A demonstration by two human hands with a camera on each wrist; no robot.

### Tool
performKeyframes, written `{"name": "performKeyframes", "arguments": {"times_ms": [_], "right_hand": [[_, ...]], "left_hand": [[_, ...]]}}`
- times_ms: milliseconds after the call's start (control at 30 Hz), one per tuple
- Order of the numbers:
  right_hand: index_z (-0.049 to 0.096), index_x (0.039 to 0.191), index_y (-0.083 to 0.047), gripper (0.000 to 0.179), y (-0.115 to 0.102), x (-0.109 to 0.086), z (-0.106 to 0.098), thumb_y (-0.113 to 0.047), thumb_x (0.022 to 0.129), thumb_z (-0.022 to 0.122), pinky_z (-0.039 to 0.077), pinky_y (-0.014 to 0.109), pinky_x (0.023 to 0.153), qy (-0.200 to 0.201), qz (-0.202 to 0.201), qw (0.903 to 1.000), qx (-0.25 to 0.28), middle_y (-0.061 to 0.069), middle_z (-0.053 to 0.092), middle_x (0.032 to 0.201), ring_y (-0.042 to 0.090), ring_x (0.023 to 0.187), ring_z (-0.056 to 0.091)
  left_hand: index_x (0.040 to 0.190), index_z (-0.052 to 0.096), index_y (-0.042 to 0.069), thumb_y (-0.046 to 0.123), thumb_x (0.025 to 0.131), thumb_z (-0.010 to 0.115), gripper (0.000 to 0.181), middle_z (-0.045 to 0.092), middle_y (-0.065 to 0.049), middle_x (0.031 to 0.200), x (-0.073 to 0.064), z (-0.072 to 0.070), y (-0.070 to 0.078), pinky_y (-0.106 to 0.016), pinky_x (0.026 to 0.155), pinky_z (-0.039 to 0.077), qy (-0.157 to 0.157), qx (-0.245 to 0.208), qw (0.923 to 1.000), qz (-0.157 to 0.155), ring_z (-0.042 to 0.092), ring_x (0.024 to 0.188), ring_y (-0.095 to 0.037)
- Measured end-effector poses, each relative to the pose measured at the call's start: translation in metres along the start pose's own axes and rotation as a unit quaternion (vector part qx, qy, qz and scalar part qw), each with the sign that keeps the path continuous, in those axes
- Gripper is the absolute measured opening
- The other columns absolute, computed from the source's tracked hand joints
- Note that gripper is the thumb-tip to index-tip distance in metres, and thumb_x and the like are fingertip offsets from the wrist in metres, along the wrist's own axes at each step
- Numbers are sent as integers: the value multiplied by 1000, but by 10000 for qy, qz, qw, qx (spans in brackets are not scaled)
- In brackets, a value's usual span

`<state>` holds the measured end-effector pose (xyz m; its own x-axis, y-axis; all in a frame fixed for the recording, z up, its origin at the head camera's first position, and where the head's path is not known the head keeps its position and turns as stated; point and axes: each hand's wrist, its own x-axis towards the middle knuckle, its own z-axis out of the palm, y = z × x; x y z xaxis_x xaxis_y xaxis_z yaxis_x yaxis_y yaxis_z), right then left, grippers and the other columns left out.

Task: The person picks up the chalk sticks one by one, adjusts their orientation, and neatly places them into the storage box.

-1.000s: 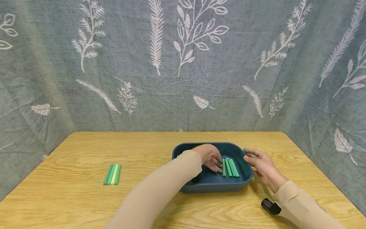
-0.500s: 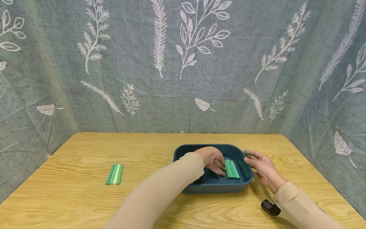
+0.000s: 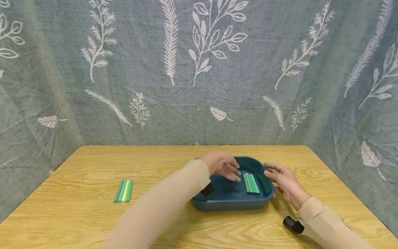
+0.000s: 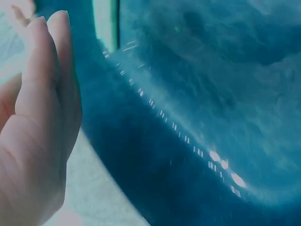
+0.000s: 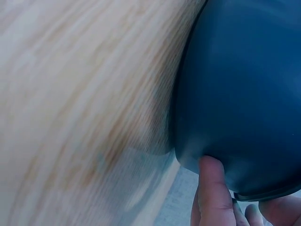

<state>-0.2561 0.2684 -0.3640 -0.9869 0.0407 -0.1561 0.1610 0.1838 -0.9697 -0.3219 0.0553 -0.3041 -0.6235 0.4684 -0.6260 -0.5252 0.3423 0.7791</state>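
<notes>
A dark blue, round-cornered tray (image 3: 230, 205) stands on the table. Several slim green sticks (image 3: 251, 183) lie side by side in its right part. Just left of them my left hand (image 3: 225, 167) hovers over the tray, fingers extended and holding nothing. In the left wrist view, the end of a green stick (image 4: 107, 23) shows beyond the fingertips. My right hand (image 3: 287, 181) holds the tray's right end. In the right wrist view, a finger (image 5: 214, 188) presses the outer wall below the rim, and the thumb (image 5: 283, 211) lies at the rim.
On the left of the wooden table (image 3: 77, 173), a second row of green and pale yellow sticks (image 3: 123, 191) lies flat. A black object (image 3: 293, 225) sits by the right sleeve. A leaf-patterned cloth (image 3: 180, 110) hangs behind the table.
My left hand has pushed the spaced sticks in the tray together into a tight row, then let them be and moved up and left. The right hand has stayed at the tray's end.
</notes>
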Motion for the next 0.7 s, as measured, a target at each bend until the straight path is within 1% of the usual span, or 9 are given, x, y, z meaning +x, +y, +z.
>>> {"name": "performKeyframes", "arguments": {"times_ms": [133,200,267,400,500,633,700], "right_hand": [[26,152,1,56,0,0,0,-16,104,50,51,25,60,-56,-36,10000,-42,27,23,154,8,94,57],[26,152,1,56,0,0,0,-16,104,49,51,25,61,-62,-40,9999,-72,27,23,154,9,96,57],[26,152,1,57,0,-1,1,-16,104,50,51,26,61,-70,-37,9999,-93,27,23,154,11,99,57],[26,152,1,57,0,-1,1,-16,104,50,51,26,61,-76,-24,9999,-100,26,23,154,15,104,56],[26,152,1,56,0,-1,0,-16,104,50,51,26,60,-59,-22,9999,-89,26,23,154,13,101,57],[26,152,1,57,0,-1,0,-16,103,50,51,25,60,-56,-31,9999,-80,26,22,154,9,95,58],[26,152,1,57,0,-1,0,-16,103,50,51,25,60,-60,-39,10000,-69,27,22,155,8,94,57]], "left_hand": [[151,27,-3,8,105,44,51,48,-25,140,-23,-14,-3,-39,104,44,-9,77,9994,330,51,125,-37],[152,24,-1,10,105,44,52,47,-24,141,-34,-23,-6,-40,104,43,-16,41,9989,460,50,127,-37],[153,21,1,12,106,43,53,46,-23,143,-46,-33,-10,-40,104,43,-22,15,9981,608,48,128,-37],[154,18,2,15,107,40,54,42,-23,146,-67,-52,-23,-41,103,44,-1,113,9960,891,45,131,-37],[153,19,0,15,107,39,53,40,-24,147,-78,-64,-36,-41,101,46,62,120,9941,1073,44,131,-38],[152,21,-3,15,107,38,51,37,-27,148,-86,-78,-54,-40,100,46,81,5,9916,1290,41,133,-41],[152,19,-4,15,107,38,52,35,-29,148,-89,-84,-63,-39,100,47,86,-33,9898,1419,40,133,-42]]}}
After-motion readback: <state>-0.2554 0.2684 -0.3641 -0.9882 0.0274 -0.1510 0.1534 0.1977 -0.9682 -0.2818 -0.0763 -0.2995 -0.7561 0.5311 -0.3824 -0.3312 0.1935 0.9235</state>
